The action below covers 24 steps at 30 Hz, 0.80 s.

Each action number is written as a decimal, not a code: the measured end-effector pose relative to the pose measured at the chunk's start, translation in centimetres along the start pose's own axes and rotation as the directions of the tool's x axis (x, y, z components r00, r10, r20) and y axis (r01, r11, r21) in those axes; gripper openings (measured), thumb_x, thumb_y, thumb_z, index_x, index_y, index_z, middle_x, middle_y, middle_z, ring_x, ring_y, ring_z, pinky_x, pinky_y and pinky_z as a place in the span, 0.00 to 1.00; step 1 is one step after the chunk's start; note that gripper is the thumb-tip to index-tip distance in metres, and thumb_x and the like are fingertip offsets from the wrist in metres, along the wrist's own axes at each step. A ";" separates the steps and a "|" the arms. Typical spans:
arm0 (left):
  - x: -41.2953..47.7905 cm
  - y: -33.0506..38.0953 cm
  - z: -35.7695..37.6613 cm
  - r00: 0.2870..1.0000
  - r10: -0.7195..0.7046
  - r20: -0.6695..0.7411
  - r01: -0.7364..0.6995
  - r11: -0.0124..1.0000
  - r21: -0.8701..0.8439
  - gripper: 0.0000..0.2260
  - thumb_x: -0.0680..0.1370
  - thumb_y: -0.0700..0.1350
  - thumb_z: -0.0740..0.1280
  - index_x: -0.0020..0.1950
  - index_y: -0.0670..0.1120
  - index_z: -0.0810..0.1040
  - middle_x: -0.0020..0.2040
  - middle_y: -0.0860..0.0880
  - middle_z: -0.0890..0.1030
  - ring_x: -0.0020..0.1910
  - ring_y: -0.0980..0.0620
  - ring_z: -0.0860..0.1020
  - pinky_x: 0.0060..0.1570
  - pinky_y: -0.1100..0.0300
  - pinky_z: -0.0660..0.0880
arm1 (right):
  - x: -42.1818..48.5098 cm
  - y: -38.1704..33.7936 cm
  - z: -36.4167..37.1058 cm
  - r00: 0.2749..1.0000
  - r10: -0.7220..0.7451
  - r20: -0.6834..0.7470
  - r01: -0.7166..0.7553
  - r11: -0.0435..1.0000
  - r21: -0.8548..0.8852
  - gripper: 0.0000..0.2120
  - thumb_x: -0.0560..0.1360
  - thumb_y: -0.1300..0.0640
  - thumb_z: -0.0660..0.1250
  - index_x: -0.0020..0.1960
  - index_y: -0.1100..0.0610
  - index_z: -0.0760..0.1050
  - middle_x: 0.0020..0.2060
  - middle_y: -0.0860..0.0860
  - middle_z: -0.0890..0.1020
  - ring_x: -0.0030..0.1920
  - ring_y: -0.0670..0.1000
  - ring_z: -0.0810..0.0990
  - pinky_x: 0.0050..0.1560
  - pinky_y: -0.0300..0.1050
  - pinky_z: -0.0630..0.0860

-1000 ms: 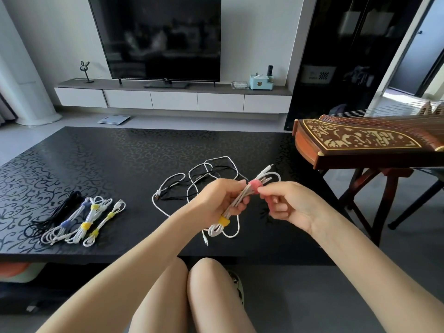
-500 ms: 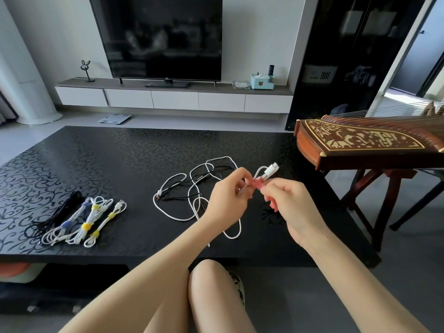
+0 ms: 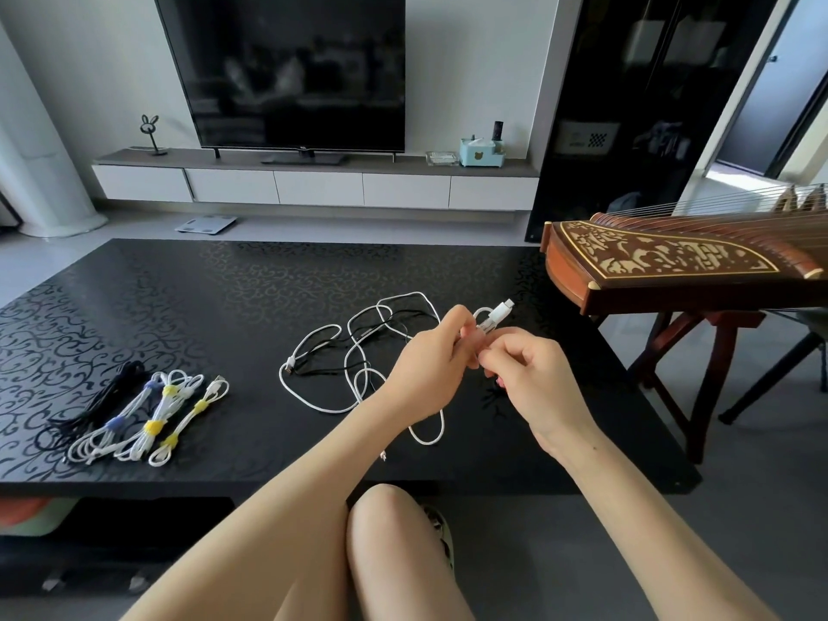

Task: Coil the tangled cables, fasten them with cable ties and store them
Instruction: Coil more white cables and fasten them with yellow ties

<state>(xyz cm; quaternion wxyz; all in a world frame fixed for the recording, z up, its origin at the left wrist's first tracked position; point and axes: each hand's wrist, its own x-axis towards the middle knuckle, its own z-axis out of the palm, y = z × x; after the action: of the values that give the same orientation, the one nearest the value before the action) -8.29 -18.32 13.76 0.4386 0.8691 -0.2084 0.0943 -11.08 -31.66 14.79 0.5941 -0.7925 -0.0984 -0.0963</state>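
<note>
Black patterned table (image 3: pixel 224 307) fills the middle, its left and right ends cut off by the frame edge. Behind it is a dark television (image 3: pixel 286 69) on a low white cabinet (image 3: pixel 313 186), with the top of the screen cropped. At right, a brown zither (image 3: pixel 663 262) on a wooden stand is only partly in frame, and its near end overlaps the table's right edge. On the left of the table lie tied bundles (image 3: pixel 148 414): one dark and several white, laid side by side and touching, wrapped with blue and yellow ties (image 3: pixel 152 427). The exact bundle count is hard to make out. At mid-table is a loose tangle (image 3: pixel 358 347) of white and black cables, uncoiled, with loops crossing each other. Its near part is hidden behind the left forearm. A white cable (image 3: pixel 430 434) is held above the table's near right part. One loop hangs below the left wrist, a short end dangles beside it, and the white plug sticks up and to the right past the fingers. The middle of it is covered by both hands, so how it is folded or wrapped there cannot be told. The left hand (image 3: pixel 425 374) shows its back to the camera, fingers curled, pinching the cable just under the plug. The right hand (image 3: pixel 533 378) has its fingers curled in and its fingertips pinching the same spot, touching the left hand's fingers. What sits under them is hidden. Bare knees are at the bottom centre.
</note>
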 end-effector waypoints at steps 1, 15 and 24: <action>0.2 0.1 0.0 1.000 0.001 -0.002 -0.001 0.999 0.042 0.07 0.83 0.47 0.55 0.46 0.47 0.65 0.27 0.60 0.74 0.25 0.59 0.69 0.25 0.66 0.62 | 0.1 0.1 0.0 1.000 0.001 -0.003 -0.001 1.000 -0.012 0.09 0.73 0.66 0.64 0.34 0.65 0.78 0.40 0.50 0.82 0.37 0.39 0.77 0.40 0.34 0.71; 0.8 0.0 1.3 0.989 0.105 -0.104 -0.072 0.957 0.280 0.09 0.78 0.32 0.57 0.41 0.43 0.61 0.31 0.45 0.68 0.30 0.47 0.62 0.29 0.55 0.55 | 1.0 0.7 -0.3 0.996 0.084 -0.018 -0.083 0.996 0.012 0.12 0.75 0.65 0.62 0.40 0.75 0.74 0.42 0.67 0.79 0.38 0.53 0.72 0.39 0.44 0.70; 1.7 -0.1 0.1 0.988 0.078 -0.130 -0.053 0.981 0.187 0.11 0.81 0.39 0.57 0.38 0.44 0.62 0.30 0.45 0.71 0.29 0.46 0.66 0.30 0.54 0.59 | 1.6 0.2 -0.1 0.999 0.027 0.042 -0.027 1.000 -0.008 0.12 0.75 0.64 0.63 0.38 0.72 0.75 0.33 0.50 0.79 0.31 0.40 0.72 0.32 0.31 0.67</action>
<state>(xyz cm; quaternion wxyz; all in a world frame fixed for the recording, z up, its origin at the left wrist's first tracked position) -6.78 -18.87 14.21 0.3666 0.8899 -0.1971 0.1868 -9.49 -31.68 15.09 0.5903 -0.7978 -0.0998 -0.0719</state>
